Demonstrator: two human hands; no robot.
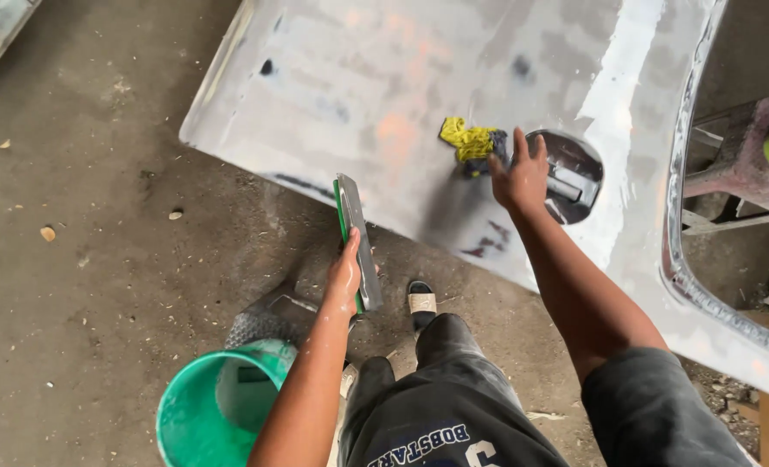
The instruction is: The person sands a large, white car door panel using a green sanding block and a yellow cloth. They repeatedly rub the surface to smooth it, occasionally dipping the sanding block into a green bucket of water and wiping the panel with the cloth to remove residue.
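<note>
While my left hand (343,278) grips a flat sanding block (357,238), green-backed, with fingers curled round its lower end and its face kept off the metal, my right hand (519,177) lies spread on the grey primed car body panel (358,78), fingertips just beside a yellow rag (467,141) near the recessed handle opening (570,173). Below my knees a green bucket (185,424) stands close, probably for wetting. Dusty concrete floor (82,259) lies all around.
</note>
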